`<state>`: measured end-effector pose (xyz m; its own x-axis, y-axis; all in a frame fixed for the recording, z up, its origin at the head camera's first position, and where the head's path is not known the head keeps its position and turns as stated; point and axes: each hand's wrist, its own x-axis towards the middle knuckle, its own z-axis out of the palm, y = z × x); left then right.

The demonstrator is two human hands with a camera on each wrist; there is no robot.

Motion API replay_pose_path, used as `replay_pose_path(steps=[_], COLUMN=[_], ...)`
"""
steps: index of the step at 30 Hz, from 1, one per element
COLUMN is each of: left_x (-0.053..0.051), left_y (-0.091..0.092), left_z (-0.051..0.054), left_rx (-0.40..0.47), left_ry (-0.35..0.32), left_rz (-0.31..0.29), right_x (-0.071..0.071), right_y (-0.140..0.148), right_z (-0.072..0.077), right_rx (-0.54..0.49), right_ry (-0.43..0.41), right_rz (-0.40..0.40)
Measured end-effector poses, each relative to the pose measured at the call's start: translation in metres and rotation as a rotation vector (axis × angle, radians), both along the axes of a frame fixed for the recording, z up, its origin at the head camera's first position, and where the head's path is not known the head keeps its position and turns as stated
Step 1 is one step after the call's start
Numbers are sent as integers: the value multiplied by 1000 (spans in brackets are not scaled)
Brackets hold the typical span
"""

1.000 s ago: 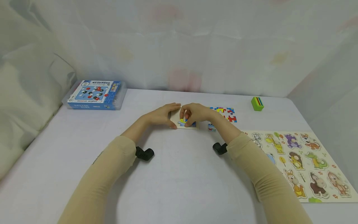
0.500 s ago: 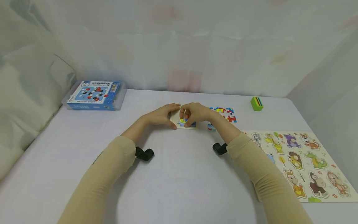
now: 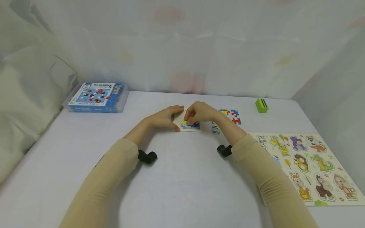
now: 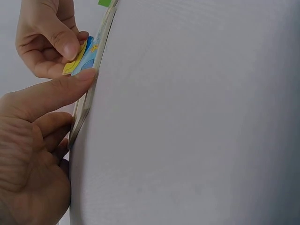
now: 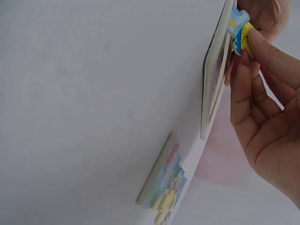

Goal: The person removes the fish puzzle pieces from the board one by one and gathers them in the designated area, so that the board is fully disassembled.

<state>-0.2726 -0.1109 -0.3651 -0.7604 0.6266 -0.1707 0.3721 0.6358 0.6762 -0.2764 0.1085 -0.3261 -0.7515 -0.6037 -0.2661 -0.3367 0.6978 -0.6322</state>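
Note:
A small wooden puzzle tray (image 3: pixel 178 117) lies on the white table in the head view. My left hand (image 3: pixel 165 118) grips its left side, thumb at the near edge and fingers toward the far edge. Over the tray, my right hand (image 3: pixel 201 113) pinches a blue-and-yellow jigsaw piece (image 5: pixel 240 30) between thumb and fingers. The left wrist view shows that piece's yellow part (image 4: pixel 75 63) tilted at the tray's surface; whether it is seated is unclear. Blue puzzle pieces (image 3: pixel 191 127) fill part of the tray's near side. The right hand hides some of the tray.
Several loose jigsaw pieces (image 3: pixel 236 121) lie right of the tray, partly behind the right forearm. A large animal puzzle board (image 3: pixel 310 186) sits at the right. A green striped block (image 3: pixel 262 105) stands at the back right, a boxed molecule set (image 3: pixel 95 97) at the back left.
My right hand has risen slightly and shifted toward the far side of the tray, baring more blue pieces along the near edge. The left hand has stayed in place.

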Motion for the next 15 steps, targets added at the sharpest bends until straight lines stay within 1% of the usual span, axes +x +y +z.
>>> replay_pose_path(steps=[4, 8, 15], left_x=[0, -1, -1], left_y=[0, 1, 1], left_z=[0, -1, -2], left_rx=[-3, -3, -9], left_ry=[9, 19, 24], left_rz=[-3, -9, -10], right_x=[0, 0, -5], right_y=[6, 18, 46], right_z=[7, 16, 29], right_rx=[-33, -76, -40], right_ry=[-21, -51, -70], right_rz=[12, -21, -72])
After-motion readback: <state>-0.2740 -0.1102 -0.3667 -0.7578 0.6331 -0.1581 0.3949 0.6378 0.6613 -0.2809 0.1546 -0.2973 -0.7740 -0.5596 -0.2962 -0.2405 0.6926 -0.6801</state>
